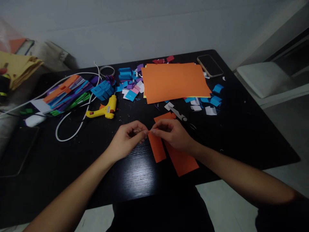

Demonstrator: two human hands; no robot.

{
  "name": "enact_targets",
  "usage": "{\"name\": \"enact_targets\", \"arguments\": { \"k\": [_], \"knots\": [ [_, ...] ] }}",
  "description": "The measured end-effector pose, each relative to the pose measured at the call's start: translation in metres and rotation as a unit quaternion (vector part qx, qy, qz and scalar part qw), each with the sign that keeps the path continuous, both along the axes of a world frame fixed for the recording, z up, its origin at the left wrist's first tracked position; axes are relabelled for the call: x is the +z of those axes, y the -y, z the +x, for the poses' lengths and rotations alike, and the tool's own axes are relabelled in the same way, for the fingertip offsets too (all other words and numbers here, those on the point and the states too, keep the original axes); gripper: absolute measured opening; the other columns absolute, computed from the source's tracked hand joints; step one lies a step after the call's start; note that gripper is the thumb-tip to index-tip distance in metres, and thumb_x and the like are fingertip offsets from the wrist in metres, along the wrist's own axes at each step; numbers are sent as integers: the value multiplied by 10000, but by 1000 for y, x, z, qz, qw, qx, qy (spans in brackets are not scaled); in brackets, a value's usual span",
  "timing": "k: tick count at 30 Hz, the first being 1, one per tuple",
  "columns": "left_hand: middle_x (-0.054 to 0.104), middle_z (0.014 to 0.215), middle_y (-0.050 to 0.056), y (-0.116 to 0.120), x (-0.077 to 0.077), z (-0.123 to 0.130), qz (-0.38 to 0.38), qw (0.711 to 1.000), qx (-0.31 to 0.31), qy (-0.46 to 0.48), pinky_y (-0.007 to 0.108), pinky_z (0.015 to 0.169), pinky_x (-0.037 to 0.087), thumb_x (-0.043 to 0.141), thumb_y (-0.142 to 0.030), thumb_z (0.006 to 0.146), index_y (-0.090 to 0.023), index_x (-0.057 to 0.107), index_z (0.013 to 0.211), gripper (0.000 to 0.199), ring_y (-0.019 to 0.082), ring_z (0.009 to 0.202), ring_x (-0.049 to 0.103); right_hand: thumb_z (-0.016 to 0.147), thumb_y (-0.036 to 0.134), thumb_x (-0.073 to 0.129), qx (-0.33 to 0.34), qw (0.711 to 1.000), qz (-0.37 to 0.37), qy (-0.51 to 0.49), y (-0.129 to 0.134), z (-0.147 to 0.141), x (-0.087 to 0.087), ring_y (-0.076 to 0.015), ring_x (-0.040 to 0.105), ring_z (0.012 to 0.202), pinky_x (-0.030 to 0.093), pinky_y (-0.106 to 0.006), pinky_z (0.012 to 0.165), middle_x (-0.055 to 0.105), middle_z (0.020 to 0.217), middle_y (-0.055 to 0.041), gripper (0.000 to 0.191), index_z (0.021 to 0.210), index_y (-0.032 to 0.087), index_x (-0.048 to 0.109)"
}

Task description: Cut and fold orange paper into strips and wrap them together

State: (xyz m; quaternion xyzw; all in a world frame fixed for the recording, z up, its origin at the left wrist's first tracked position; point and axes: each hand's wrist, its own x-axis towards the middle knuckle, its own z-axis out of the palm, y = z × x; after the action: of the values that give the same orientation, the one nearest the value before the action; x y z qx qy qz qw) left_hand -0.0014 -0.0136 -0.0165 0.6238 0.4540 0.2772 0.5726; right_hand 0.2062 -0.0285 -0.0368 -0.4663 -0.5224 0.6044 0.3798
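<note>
Between my two hands is a narrow orange paper strip (157,149), pinched at its far end and hanging toward the table's front. My left hand (129,137) grips its left corner with thumb and fingers. Close against it, my right hand (172,133) pinches the same end from the right. A wider orange paper piece (184,160) lies on the table beneath my right hand, partly covered by it. Just beyond that hand lie scissors (180,114), their handles dark against the black tabletop.
Large orange sheets (177,82) are stacked at the back, with small blue and white paper pieces (216,101) around them. A yellow glue gun (105,109), a white cable (70,139) and bundled coloured strips (69,93) lie left. A phone (210,65) rests at back right.
</note>
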Motion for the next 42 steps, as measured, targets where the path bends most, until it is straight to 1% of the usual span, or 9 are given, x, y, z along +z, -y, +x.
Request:
{"name": "enact_targets", "arguments": {
  "k": [3,6,8,11,15,19,23,28,42],
  "knots": [
    [676,725,10,1,1,1,-5,1000,-14,10,252,623,513,712,-370,892,-167,708,899,204,137,645,620,828,380,803,-35,998,2,-48,-2,1,-1,-169,684,855,543,-335,849,738,864,-8,182,859,212,741],
    [663,714,-1,3,-2,1,-8,999,-39,-5,235,585,460,755,-371,866,-167,708,892,210,128,630,592,818,387,826,-75,994,8,-75,-4,2,0,-166,693,915,547,-346,927,748,911,-3,189,884,225,754],
    [651,692,-6,2,-4,0,6,999,-25,-21,230,570,429,758,-363,865,-167,706,858,202,121,613,570,818,390,832,-99,992,-4,-80,-4,4,1,-159,690,905,557,-338,912,740,913,-3,198,893,223,756],
    [655,696,-6,0,-3,-3,49,997,48,-34,230,581,439,746,-354,872,-173,716,852,184,124,624,579,799,367,846,-121,988,-33,-93,-4,4,1,-155,695,840,587,-334,848,724,894,-1,216,893,217,723],
    [735,830,16,-3,1,-6,116,983,121,-70,240,621,476,750,-337,871,-191,747,868,146,147,706,632,757,329,876,-94,990,-41,-94,-4,3,-3,-159,709,784,620,-349,803,725,879,1,292,945,218,681],
    [767,878,21,-2,0,-7,134,980,124,-82,242,589,462,771,-357,864,-199,777,903,163,149,691,643,805,454,842,-70,996,-1,-62,-3,1,-3,-178,711,798,631,-368,768,730,879,-19,286,910,218,720],
    [736,754,1,-1,-2,-7,123,980,145,-61,230,537,436,794,-359,858,-194,782,922,178,119,587,610,782,508,858,-97,994,8,-50,-4,3,2,-163,691,722,633,-360,721,720,844,-13,330,870,214,738],
    [726,694,-13,-2,1,-8,104,979,177,-9,217,591,500,789,-292,873,-197,782,904,100,111,591,648,756,531,880,-140,988,9,-58,-6,6,4,-154,701,690,634,-329,701,712,814,-1,371,859,205,736],
    [741,666,-6,-6,2,-10,124,975,185,-2,214,571,504,761,-259,876,-179,789,855,87,114,566,672,730,464,915,-156,980,-42,-112,-6,7,1,-138,708,699,619,-298,719,740,794,4,302,821,208,783]
  ]
}}
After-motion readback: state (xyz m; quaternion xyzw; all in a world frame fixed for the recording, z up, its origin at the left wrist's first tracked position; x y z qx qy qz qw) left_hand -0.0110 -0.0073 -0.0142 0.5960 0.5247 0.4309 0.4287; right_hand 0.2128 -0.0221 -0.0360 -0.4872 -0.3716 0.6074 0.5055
